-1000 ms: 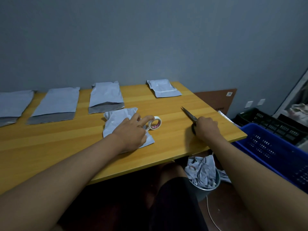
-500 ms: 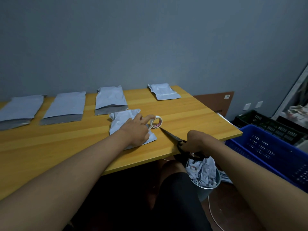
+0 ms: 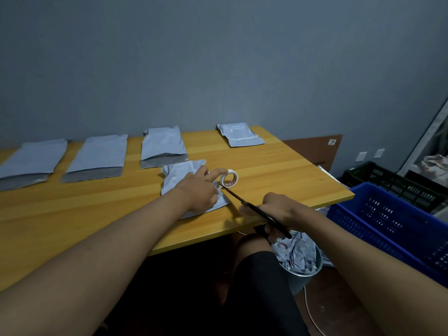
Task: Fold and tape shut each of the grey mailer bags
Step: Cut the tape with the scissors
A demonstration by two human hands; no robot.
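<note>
On the folded mailer [image 3: 194,187], left hand [image 3: 202,187] seemingly pins tape [image 3: 229,178]; right hand [image 3: 276,209] grips scissors [image 3: 257,210].

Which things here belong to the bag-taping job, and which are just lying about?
In use: folded mailer bag under left hand; tape roll; scissors in right hand; three unfolded bags; taped bag.
Lying about: blue crate; black crate; scrap bin.

No legible text anywhere (red print on the tape roll [image 3: 229,178] too blurred to read)
</note>
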